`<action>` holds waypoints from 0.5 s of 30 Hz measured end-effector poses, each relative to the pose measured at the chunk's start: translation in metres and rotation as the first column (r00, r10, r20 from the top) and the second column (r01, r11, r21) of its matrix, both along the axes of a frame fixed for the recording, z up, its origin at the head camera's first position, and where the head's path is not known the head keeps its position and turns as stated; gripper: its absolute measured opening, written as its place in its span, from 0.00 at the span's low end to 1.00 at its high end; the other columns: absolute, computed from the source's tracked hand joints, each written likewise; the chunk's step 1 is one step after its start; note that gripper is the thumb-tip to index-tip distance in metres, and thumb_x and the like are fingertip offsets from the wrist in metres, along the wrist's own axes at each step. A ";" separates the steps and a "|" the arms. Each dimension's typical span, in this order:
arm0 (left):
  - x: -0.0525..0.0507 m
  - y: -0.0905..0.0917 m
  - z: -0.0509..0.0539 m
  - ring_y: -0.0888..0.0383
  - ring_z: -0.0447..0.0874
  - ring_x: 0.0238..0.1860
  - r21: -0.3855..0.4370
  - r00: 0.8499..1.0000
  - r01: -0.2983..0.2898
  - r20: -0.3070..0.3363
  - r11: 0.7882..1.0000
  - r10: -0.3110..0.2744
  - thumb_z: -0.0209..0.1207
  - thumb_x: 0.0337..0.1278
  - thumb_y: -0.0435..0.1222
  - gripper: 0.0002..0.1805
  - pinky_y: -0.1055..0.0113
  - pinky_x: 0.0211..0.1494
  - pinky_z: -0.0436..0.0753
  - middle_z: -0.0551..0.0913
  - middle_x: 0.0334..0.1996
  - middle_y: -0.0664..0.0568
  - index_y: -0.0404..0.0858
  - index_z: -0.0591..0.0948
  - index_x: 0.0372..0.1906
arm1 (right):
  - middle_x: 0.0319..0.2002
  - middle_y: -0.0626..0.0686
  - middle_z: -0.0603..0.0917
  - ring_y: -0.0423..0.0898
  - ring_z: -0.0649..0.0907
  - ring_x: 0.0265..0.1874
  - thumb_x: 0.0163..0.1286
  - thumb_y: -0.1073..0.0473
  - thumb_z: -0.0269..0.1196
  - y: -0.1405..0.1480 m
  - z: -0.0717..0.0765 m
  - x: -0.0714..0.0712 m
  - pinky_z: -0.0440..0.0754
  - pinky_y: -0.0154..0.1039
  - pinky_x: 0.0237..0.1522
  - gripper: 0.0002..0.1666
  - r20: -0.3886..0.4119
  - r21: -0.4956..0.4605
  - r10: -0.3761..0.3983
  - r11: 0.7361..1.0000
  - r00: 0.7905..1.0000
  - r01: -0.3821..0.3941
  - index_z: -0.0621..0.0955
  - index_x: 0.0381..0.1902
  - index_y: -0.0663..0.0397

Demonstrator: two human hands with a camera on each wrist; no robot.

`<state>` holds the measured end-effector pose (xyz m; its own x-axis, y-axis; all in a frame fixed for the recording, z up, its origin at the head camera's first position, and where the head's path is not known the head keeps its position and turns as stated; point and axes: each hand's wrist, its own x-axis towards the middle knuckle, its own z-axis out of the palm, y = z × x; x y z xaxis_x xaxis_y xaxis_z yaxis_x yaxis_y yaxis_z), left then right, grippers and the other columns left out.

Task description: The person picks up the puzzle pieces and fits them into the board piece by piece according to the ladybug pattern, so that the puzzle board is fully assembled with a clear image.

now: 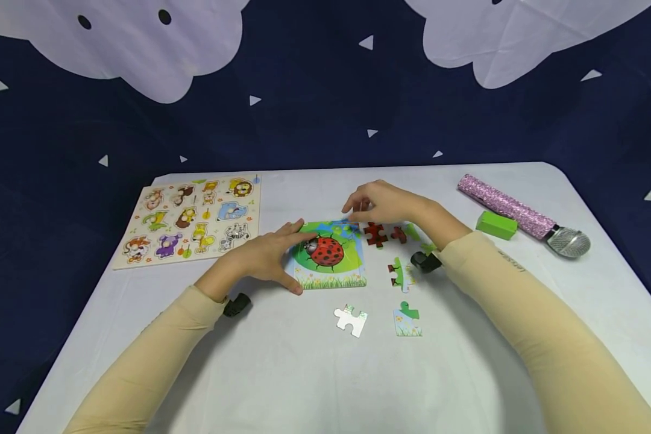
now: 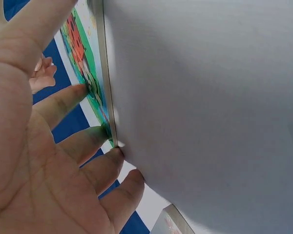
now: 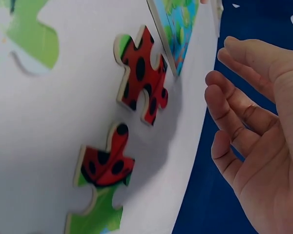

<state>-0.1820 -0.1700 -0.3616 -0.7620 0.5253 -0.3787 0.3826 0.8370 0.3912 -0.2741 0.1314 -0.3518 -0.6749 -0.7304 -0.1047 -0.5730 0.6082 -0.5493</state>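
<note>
A square ladybug picture board [image 1: 333, 278] lies flat on the white table. My left hand [image 1: 266, 256] spans its left edge, fingers spread; in the left wrist view some fingertips [image 2: 100, 131] touch the board's edge. Over the board's far right corner hovers my right hand [image 1: 382, 202]. Its fingers are loosely bent with nothing between them in the right wrist view. Just right of the board lies a red spotted jigsaw piece [image 3: 139, 68], beside a red and green jigsaw piece [image 3: 105, 168]. Nearer me are a shiny jigsaw piece [image 1: 352, 320] and a flowered jigsaw piece [image 1: 408, 325].
An animal peg board [image 1: 195, 220] lies at the back left. To the right are a green block [image 1: 496, 225] and a pink glitter microphone [image 1: 510, 208]. Another green jigsaw piece [image 1: 398, 274] lies near the right wrist. A dark blue patterned cloth [image 1: 314, 126] hangs behind the table.
</note>
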 end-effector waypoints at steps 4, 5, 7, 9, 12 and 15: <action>0.000 -0.001 -0.001 0.40 0.41 0.90 0.013 1.000 0.007 -0.012 1.000 -0.007 0.84 0.41 0.59 0.70 0.29 0.84 0.58 0.42 0.90 0.48 0.49 0.56 0.88 | 0.46 0.50 0.90 0.47 0.85 0.46 0.78 0.53 0.67 0.007 0.001 -0.001 0.83 0.46 0.51 0.16 -0.017 0.010 -0.018 1.000 1.000 0.018 0.90 0.58 0.50; 0.000 -0.001 -0.002 0.40 0.41 0.90 0.015 1.000 0.007 -0.014 1.000 -0.007 0.84 0.41 0.59 0.71 0.30 0.84 0.58 0.42 0.90 0.48 0.48 0.55 0.88 | 0.46 0.50 0.90 0.47 0.85 0.46 0.78 0.53 0.67 0.009 0.001 -0.001 0.83 0.46 0.51 0.16 -0.020 0.011 -0.020 1.000 1.000 0.020 0.90 0.59 0.50; 0.000 -0.001 -0.003 0.40 0.41 0.90 0.018 1.000 0.006 -0.016 1.000 -0.005 0.84 0.41 0.59 0.72 0.31 0.85 0.58 0.42 0.90 0.48 0.46 0.54 0.88 | 0.46 0.50 0.91 0.47 0.85 0.47 0.77 0.54 0.67 0.012 0.001 -0.001 0.83 0.47 0.51 0.16 -0.021 0.011 -0.023 1.000 1.000 0.023 0.89 0.59 0.51; 0.000 -0.001 -0.003 0.41 0.41 0.90 0.017 1.000 0.002 -0.014 1.000 -0.001 0.84 0.41 0.59 0.73 0.31 0.85 0.57 0.42 0.90 0.48 0.46 0.54 0.89 | 0.47 0.51 0.91 0.48 0.86 0.47 0.77 0.54 0.68 0.015 0.002 -0.001 0.84 0.47 0.52 0.17 -0.025 0.013 -0.025 1.000 0.999 0.025 0.89 0.59 0.52; 0.000 -0.001 -0.004 0.41 0.41 0.90 0.014 1.000 0.001 -0.014 1.000 0.000 0.84 0.41 0.59 0.73 0.31 0.85 0.57 0.42 0.90 0.49 0.46 0.53 0.89 | 0.47 0.52 0.90 0.48 0.86 0.47 0.77 0.55 0.68 0.019 0.002 -0.001 0.84 0.48 0.52 0.17 -0.025 0.017 -0.034 0.999 0.999 0.034 0.89 0.59 0.52; 0.000 -0.001 -0.003 0.41 0.41 0.90 0.016 1.000 0.001 -0.014 1.000 -0.001 0.84 0.41 0.59 0.73 0.31 0.85 0.57 0.41 0.90 0.48 0.46 0.53 0.89 | 0.47 0.51 0.90 0.48 0.86 0.47 0.76 0.55 0.68 0.023 0.003 0.000 0.83 0.47 0.52 0.17 -0.029 0.026 -0.048 0.998 0.998 0.049 0.89 0.59 0.52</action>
<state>-0.1820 -0.1712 -0.3648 -0.7666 0.5319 -0.3597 0.3887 0.8303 0.3993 -0.2743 0.1549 -0.3483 -0.7123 -0.6941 -0.1036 -0.5578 0.6496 -0.5167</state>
